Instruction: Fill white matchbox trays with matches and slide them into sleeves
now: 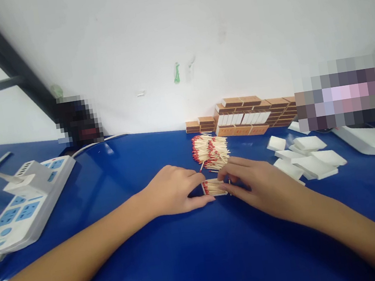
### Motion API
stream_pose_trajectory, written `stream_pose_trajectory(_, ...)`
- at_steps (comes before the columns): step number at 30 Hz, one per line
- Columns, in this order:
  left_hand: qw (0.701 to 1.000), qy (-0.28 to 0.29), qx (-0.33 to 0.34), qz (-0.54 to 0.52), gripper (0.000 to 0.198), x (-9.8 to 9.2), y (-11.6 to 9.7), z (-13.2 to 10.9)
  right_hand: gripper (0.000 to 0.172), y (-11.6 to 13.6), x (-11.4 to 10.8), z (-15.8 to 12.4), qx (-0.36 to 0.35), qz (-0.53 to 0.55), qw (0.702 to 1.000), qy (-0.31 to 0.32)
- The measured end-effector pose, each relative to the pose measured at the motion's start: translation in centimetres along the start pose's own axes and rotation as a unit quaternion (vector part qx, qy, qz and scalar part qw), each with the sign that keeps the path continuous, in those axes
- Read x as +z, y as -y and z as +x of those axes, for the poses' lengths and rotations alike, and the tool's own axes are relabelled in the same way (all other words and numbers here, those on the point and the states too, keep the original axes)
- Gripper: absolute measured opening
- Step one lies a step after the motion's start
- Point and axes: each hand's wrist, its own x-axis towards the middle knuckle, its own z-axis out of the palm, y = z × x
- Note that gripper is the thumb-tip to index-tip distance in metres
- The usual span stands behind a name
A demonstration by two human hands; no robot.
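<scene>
A small white matchbox tray [216, 194] lies on the blue table, filled with red-headed matches [212, 186]. The thumb and fingers of my left hand [177, 190] close around the tray's left end. My right hand [253, 182] is bent over the right end, its thumb and fingertips pinched together. A thin match [230, 187] shows at these fingertips, which partly hide the tray's right side. Just behind the tray lies a heap of loose matches [210, 151], most of their red heads toward the left.
Brown matchboxes [254, 116] are stacked against the wall, with a small pile of boxes [200, 125] left of them. Several empty white trays [308, 157] lie scattered on the right. A power strip [24, 207] with cables occupies the left side of the blue table [190, 253].
</scene>
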Motion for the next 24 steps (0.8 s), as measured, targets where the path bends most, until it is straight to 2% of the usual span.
stream_pose_trajectory(4, 1.0, 0.002, 0.001, 0.002, 0.043, -0.04, 0.02, 0.08, 0.002, -0.01, 0.17, 0.1, 0.001, -0.003, 1.0, 0.001)
stream_pose_trajectory(8, 1.0, 0.005, 0.001, 0.006, 0.044, -0.06, -0.02, 0.02, 0.009, 0.09, 0.25, 0.08, 0.003, 0.017, 1.0, 0.019)
stream_pose_trajectory(13, 1.0, 0.006, 0.003, 0.006, 0.045, -0.13, -0.13, -0.02, 0.003, 0.36, 0.24, 0.09, 0.013, 0.029, 0.999, -0.002)
stream_pose_trajectory(24, 1.0, 0.006, 0.003, -0.002, 0.044, -0.02, -0.04, 0.06, 0.008, 0.4, 0.34, 0.21, 0.0, 0.009, 1.0, -0.01)
